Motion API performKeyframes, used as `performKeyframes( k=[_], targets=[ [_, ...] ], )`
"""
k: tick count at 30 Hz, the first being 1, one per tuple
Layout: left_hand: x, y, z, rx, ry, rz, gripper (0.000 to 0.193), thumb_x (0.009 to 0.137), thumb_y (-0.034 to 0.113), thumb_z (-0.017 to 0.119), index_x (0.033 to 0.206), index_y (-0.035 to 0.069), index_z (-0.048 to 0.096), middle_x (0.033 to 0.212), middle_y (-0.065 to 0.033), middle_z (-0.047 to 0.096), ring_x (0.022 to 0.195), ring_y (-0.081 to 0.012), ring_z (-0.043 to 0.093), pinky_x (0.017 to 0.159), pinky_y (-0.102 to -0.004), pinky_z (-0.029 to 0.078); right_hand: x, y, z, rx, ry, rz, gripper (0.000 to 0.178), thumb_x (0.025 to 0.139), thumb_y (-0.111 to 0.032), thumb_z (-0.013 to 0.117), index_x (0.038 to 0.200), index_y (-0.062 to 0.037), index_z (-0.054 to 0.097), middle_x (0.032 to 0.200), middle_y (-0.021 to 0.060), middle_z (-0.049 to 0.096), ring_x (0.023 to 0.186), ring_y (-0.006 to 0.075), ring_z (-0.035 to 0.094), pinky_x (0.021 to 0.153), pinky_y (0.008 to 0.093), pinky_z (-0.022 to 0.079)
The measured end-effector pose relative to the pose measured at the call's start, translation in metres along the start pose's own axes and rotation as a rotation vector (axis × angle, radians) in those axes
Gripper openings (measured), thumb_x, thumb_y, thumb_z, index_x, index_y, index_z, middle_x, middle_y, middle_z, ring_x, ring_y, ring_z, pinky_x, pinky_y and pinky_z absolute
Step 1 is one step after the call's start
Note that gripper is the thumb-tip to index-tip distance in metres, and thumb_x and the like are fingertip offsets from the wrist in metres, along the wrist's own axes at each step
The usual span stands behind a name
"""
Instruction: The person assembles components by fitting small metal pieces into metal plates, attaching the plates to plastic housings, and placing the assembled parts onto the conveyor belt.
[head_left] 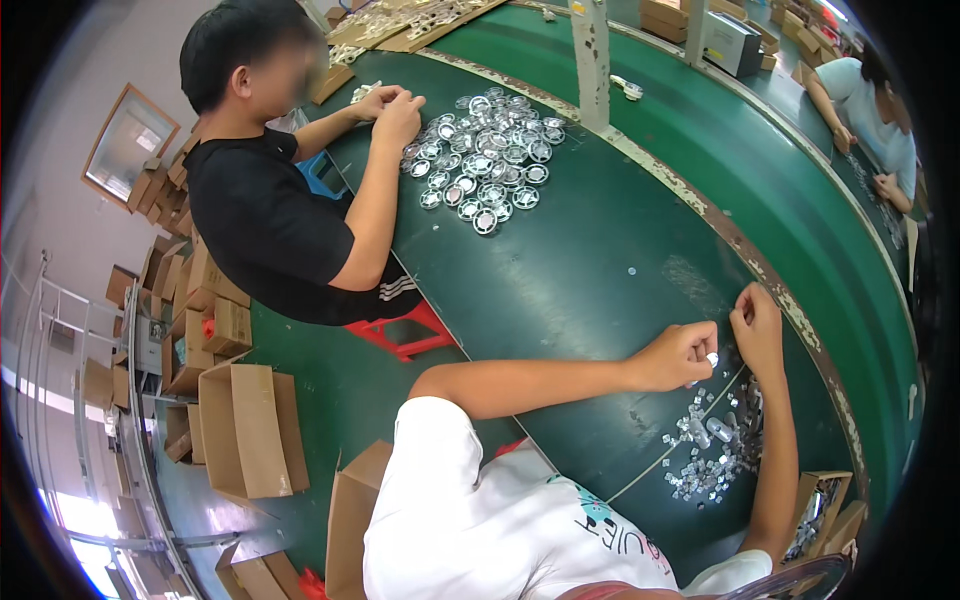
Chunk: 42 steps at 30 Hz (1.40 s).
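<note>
My left hand (676,357) is closed, its fingers curled around a small shiny silver-white piece (711,359). Just to its right my right hand (757,316) is held in a pinch above the dark green table (580,300). What its fingertips hold, if anything, is too small to make out. Between my forearms lies a loose heap of small silver, cube-like metal pieces (700,478). A larger rounded silver part (719,430) sits among them.
Farther along the table a co-worker in a black shirt (270,220) handles something beside a pile of round clear-and-silver discs (485,222). A green conveyor belt (740,150) runs along the right. Cardboard boxes (250,430) stand on the left floor; an open box (812,510) is near my right elbow.
</note>
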<state>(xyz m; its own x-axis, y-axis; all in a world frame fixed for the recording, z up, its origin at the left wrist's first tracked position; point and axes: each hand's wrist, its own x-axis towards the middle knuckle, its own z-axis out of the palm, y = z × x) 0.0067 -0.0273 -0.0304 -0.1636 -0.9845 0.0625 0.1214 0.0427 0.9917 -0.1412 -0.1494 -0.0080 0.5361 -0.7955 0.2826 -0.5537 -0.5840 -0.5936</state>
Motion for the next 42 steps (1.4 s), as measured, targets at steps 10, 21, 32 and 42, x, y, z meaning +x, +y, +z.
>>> performKeyframes(
  k=[10, 21, 32, 42],
  targets=[
    [0.0, -0.009, -0.004, -0.084, 0.006, -0.033, 0.011, 0.087, 0.006, 0.059, 0.093, 0.003, 0.05, 0.073, 0.0, 0.055, 0.059, -0.0044, 0.051, 0.051, -0.02, 0.041, 0.108, -0.02, 0.085, -0.213, 0.342, -0.176, 0.042, 0.084, -0.025, 0.065, 0.12, -0.0074, 0.049, 0.114, 0.0129, 0.052, 0.108, 0.0302, 0.051, 0.087, 0.0451, 0.037],
    [0.018, 0.019, -0.048, 0.512, 0.299, 0.286, 0.015, 0.081, 0.008, 0.065, 0.089, 0.0, 0.055, 0.072, -0.0126, 0.061, 0.061, -0.0233, 0.062, 0.057, -0.0339, 0.049, 0.308, -0.034, 0.159, -0.013, 0.203, -0.091, 0.046, 0.09, -0.034, 0.058, 0.133, -0.0307, 0.043, 0.143, 0.0259, 0.033, 0.132, 0.0448, 0.033, 0.102, 0.0574, 0.032],
    [0.02, 0.013, -0.025, 0.739, 0.378, 0.381, 0.025, 0.08, 0.007, 0.061, 0.101, -0.002, 0.051, 0.084, -0.0192, 0.059, 0.073, -0.0405, 0.061, 0.063, -0.0488, 0.05, 0.333, 0.047, 0.139, -0.244, 0.191, -0.274, 0.022, 0.082, -0.011, 0.059, 0.104, -0.0102, 0.057, 0.105, 0.0169, 0.056, 0.093, 0.0338, 0.058, 0.085, 0.0456, 0.046],
    [0.016, 0.013, -0.029, -0.116, 0.175, -0.015, 0.013, 0.09, 0.011, 0.062, 0.09, -0.002, 0.059, 0.077, -0.008, 0.067, 0.063, -0.0103, 0.062, 0.049, -0.0228, 0.053, 0.163, 0.03, -0.004, 1.057, -0.004, 0.484, 0.024, 0.088, -0.027, 0.067, 0.1, -0.0064, 0.061, 0.08, -0.0001, 0.059, 0.061, 0.0073, 0.055, 0.048, 0.0192, 0.039]
  ],
)
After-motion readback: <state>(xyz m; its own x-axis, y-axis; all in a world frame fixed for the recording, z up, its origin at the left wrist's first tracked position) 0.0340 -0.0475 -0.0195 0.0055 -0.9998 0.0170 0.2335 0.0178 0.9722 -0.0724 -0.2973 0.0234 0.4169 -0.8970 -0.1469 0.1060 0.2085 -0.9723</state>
